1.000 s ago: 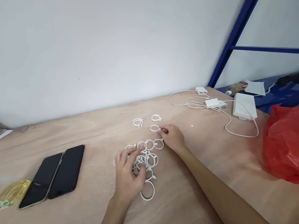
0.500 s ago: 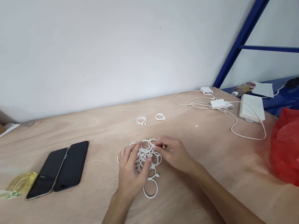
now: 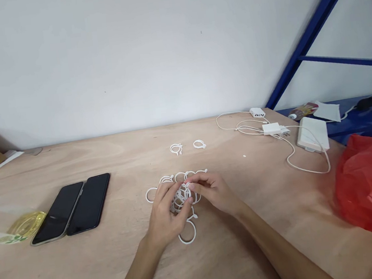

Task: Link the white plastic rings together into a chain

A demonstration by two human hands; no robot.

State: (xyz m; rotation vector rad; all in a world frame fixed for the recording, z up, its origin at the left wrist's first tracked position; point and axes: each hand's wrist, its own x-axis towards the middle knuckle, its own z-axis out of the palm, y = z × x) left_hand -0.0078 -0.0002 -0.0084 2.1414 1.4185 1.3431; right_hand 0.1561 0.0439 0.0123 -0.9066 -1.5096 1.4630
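A heap of white plastic rings [image 3: 179, 199], several with small tabs on their rims, lies on the wooden table below my hands. My left hand [image 3: 165, 210] curves over the heap, with thumb and forefinger closed on a white ring [image 3: 187, 191] raised at its top. From the other side, my right hand [image 3: 214, 192] pinches the same ring near its upper edge. Fingers hide part of it. One plain ring [image 3: 187, 232] lies flat at the near end of the heap. Farther back sit two small groups of rings, one left [image 3: 176, 149] and one right [image 3: 199, 144].
Two dark phones [image 3: 74, 207] lie side by side at left, beside a clear bag with a yellow coil [image 3: 28, 224]. White cables and a charger [image 3: 271, 129] spread at back right. A red plastic bag [image 3: 371, 184] bulges at the right edge. A wall stands behind.
My right hand has moved slightly left, bringing its fingertips to my left hand's. A ring now stands between both hands. More rings show at the back of the heap.
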